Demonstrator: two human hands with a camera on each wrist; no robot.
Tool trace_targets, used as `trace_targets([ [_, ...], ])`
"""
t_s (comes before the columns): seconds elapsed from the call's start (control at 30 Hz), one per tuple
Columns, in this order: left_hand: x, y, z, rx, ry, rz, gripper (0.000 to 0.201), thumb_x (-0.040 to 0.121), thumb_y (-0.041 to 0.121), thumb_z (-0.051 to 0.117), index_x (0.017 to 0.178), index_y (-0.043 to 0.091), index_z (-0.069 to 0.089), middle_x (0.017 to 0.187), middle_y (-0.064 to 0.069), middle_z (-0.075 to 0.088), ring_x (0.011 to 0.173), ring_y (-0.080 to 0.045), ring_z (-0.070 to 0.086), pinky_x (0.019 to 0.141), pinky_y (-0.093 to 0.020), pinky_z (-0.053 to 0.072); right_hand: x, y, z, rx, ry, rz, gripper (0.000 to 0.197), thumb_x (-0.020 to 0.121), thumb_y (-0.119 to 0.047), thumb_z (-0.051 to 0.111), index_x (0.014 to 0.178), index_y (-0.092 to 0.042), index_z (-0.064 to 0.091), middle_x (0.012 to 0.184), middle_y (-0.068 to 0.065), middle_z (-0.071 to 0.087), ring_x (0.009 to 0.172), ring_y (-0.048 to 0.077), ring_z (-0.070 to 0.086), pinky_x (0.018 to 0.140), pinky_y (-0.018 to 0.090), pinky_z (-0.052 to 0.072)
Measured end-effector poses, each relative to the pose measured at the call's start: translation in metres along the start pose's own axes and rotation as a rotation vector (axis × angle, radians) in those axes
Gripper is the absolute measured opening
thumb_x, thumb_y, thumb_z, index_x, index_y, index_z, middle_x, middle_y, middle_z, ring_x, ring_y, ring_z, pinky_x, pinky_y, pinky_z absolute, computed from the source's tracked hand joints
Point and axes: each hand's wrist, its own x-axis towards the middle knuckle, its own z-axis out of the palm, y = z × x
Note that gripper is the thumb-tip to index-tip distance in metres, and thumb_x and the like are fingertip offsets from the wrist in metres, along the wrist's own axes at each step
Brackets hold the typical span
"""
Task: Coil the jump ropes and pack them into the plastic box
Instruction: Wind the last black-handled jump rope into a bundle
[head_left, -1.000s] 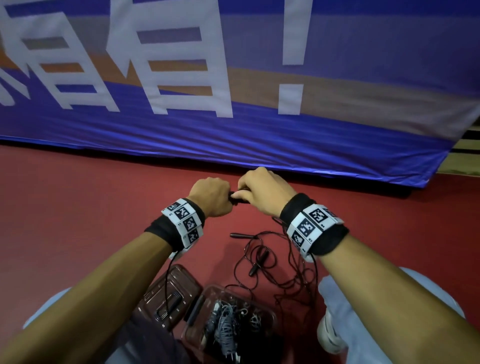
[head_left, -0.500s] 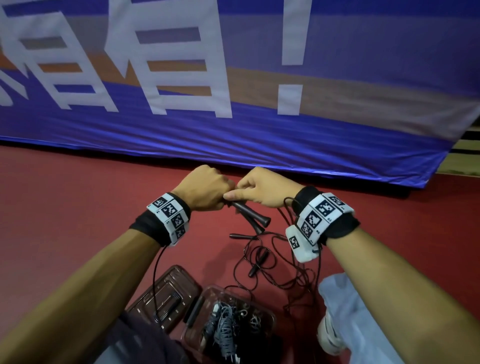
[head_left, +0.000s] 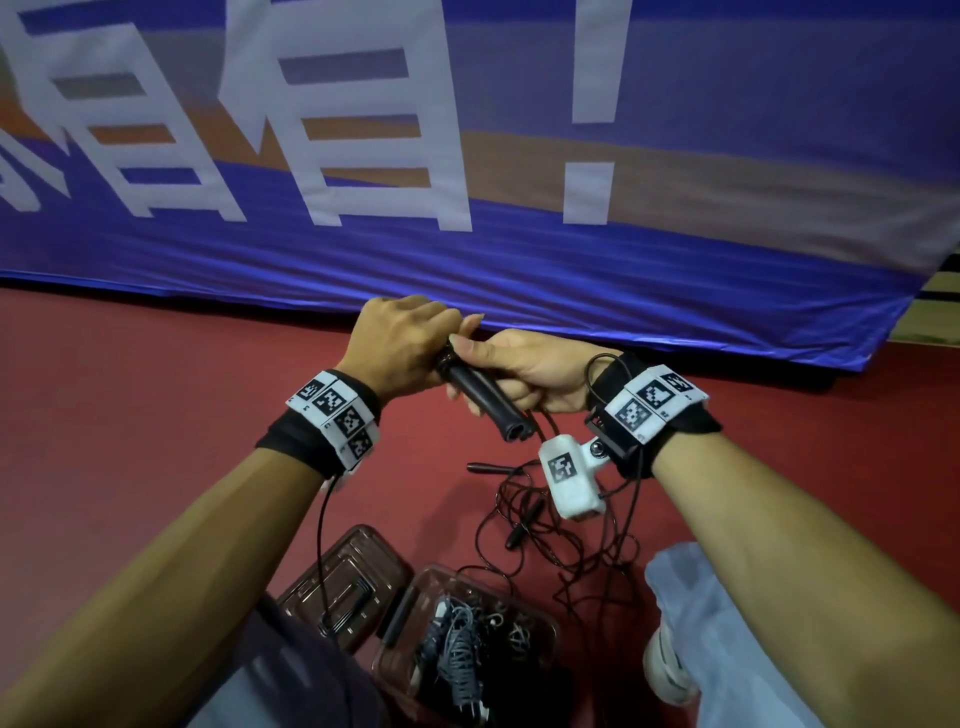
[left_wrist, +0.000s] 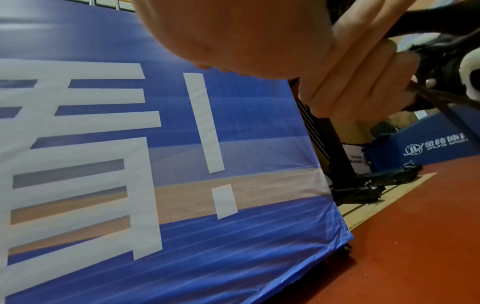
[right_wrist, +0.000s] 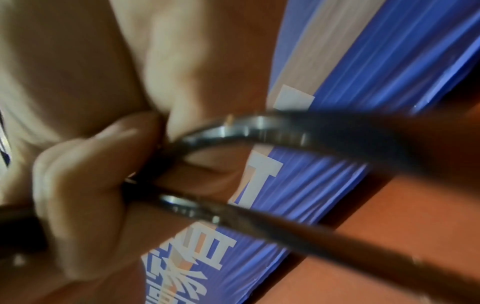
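Observation:
Both hands meet above the red floor in the head view. My right hand (head_left: 524, 369) grips a pair of black jump-rope handles (head_left: 485, 397) that slant down to the right. My left hand (head_left: 410, 340) is curled round their upper end. Thin black rope (head_left: 545, 525) hangs from the handles and lies tangled on the floor with two more black handles (head_left: 524, 527). The clear plastic box (head_left: 410, 631) stands open near my knees with coiled ropes (head_left: 457, 649) inside. In the right wrist view, blurred fingers (right_wrist: 85, 185) pinch black cord (right_wrist: 233, 127).
The box lid (head_left: 348, 582) lies flat to the left of the box. A blue banner (head_left: 519, 156) with white lettering stands across the far side of the floor. My knee (head_left: 727, 623) and white shoe (head_left: 665, 670) are at the right.
The hands have risen slightly and the right hand has turned over, so the paired handles now show slanting down from it. The left hand stays at their upper end.

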Motion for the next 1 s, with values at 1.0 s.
trace_targets([
  [1.0,-0.002,0.019,0.022,-0.045,-0.798,-1.032,0.022,0.089,0.036,0.051,0.09,0.015,0.056,0.097,-0.012,0.068,0.09,-0.036,0.065,0.075,-0.036,0.045,0.037,0.023,0.031,-0.437,0.63,0.135,0.037,0.102,-0.018,0.044,0.075,-0.007,0.066,0.058,-0.002,0.067,0.047,0.014,0.052,0.051,0.024,0.041],
])
